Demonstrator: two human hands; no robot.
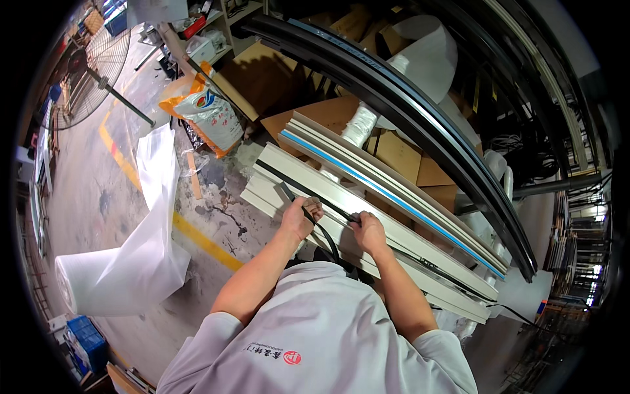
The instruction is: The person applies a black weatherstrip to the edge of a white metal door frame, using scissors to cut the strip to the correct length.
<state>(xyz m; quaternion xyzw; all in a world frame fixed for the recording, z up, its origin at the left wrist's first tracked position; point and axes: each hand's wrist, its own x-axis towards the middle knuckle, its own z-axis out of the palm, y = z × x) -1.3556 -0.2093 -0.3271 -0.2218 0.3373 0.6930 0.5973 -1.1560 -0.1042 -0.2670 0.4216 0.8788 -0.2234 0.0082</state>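
White metal profiles (387, 230) lie side by side in front of me, running from upper left to lower right. A black rubber strip (275, 172) runs along the groove of one profile and reaches my right hand (369, 232), whose fingers are closed on it. My left hand (302, 217) is wrapped round a dark, narrow piece (287, 192) with a flat greyish end; its exact kind is unclear. From below that hand a black strip length (330, 241) curves down toward my shirt. Both hands are just over the profiles.
Beyond lie a profile with a blue stripe (394, 195) and long black profiles (420, 108). Cardboard boxes (397, 157) sit behind them. To the left are a white foam roll (98, 282), an orange-and-white sack (209, 118), and a large fan (79, 72).
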